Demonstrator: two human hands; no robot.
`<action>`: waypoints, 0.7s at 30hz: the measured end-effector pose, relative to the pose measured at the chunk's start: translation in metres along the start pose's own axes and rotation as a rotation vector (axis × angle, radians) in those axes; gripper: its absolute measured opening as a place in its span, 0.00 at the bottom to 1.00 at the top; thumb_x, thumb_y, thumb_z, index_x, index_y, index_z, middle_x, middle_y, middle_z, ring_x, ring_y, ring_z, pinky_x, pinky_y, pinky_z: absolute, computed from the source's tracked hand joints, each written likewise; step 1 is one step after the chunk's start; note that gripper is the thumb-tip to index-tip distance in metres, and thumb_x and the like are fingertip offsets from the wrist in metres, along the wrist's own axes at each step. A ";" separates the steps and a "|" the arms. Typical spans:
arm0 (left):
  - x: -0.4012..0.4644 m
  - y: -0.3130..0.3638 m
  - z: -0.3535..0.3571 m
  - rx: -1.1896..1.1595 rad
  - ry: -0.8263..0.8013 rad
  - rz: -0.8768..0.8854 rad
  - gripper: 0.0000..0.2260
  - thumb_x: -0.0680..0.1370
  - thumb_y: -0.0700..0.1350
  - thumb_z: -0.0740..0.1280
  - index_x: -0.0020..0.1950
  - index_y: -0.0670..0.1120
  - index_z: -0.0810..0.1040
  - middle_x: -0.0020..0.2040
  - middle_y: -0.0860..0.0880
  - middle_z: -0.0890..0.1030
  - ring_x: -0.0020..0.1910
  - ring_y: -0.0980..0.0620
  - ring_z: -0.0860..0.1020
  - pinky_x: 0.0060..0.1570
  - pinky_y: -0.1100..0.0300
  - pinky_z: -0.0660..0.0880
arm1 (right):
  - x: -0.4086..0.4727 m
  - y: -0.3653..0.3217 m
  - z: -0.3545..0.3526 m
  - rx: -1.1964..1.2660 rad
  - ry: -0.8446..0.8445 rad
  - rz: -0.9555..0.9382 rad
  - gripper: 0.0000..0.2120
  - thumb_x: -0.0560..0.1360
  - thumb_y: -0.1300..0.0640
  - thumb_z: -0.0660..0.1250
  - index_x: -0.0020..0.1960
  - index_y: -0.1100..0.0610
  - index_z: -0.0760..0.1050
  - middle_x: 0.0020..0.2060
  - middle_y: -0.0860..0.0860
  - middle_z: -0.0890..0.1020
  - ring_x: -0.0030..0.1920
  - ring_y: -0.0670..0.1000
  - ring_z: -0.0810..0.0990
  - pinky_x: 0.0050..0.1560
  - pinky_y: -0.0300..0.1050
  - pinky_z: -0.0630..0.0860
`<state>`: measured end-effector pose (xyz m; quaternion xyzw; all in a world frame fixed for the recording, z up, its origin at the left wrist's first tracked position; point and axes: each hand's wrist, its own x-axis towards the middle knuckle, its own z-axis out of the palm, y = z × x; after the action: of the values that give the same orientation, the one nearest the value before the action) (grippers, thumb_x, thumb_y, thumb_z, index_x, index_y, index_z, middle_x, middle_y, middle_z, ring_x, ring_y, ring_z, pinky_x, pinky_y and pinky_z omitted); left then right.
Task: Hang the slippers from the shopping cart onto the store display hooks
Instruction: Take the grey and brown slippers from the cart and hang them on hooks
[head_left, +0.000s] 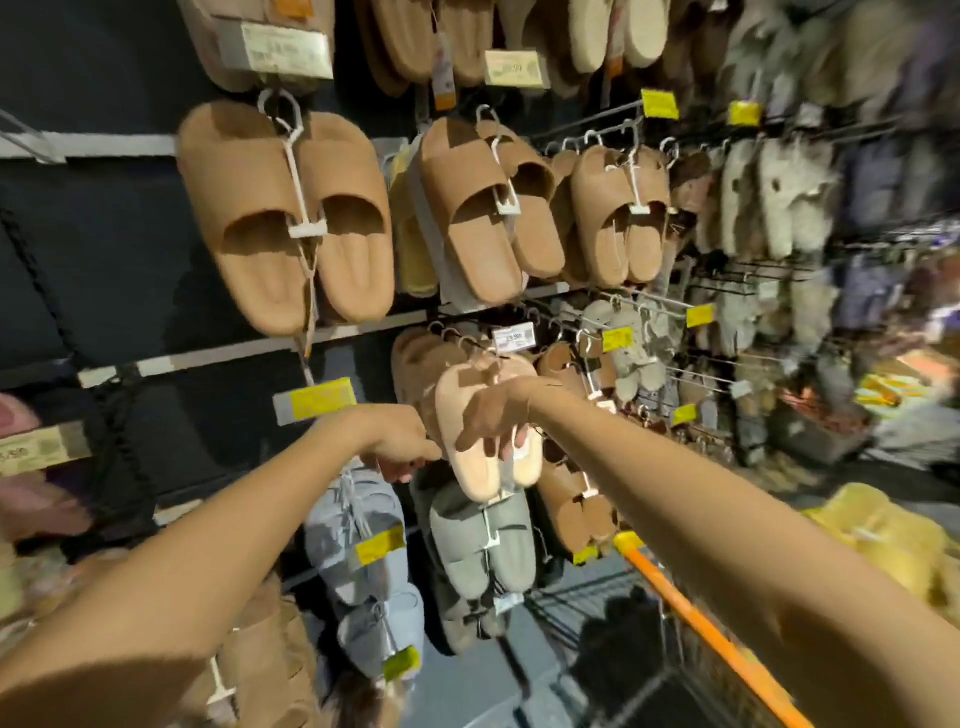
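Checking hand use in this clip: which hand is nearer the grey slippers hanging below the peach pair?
Right. The right hand grips the peach pair directly above the grey slippers; the left hand is up and to their left.

A white price tag at the tip of a display hook carries dark digits too blurred to read for certain. The yellow tags and the cream shelf labels show print, but none is legible.

A dark wall panel is crossed by pale horizontal rails. Yellow price tags are clipped along the rows. A grey floor is seen below. The right side is blurred.
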<state>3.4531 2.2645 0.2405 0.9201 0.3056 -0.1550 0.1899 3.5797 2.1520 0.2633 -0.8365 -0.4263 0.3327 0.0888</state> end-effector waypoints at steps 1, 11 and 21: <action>0.008 0.007 0.011 -0.016 0.006 0.032 0.14 0.82 0.54 0.63 0.44 0.45 0.77 0.38 0.47 0.83 0.34 0.50 0.80 0.32 0.62 0.73 | -0.005 0.015 0.006 -0.056 -0.082 0.055 0.18 0.83 0.47 0.62 0.66 0.58 0.72 0.65 0.59 0.79 0.48 0.53 0.81 0.45 0.44 0.77; 0.065 0.132 0.104 0.029 -0.052 0.322 0.14 0.79 0.52 0.65 0.36 0.47 0.76 0.38 0.46 0.81 0.35 0.47 0.76 0.38 0.57 0.72 | -0.027 0.179 0.040 -0.090 -0.081 0.303 0.18 0.80 0.44 0.65 0.57 0.60 0.75 0.45 0.53 0.83 0.38 0.51 0.83 0.49 0.49 0.81; 0.110 0.276 0.169 0.157 -0.183 0.485 0.15 0.81 0.48 0.64 0.38 0.42 0.77 0.34 0.46 0.78 0.32 0.46 0.74 0.32 0.61 0.70 | -0.077 0.343 0.040 0.045 0.063 0.495 0.18 0.79 0.43 0.64 0.50 0.58 0.79 0.45 0.55 0.86 0.36 0.51 0.85 0.39 0.47 0.85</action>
<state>3.6803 2.0399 0.1180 0.9604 0.0446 -0.2109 0.1764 3.7468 1.8743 0.1219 -0.9231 -0.1982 0.3274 0.0363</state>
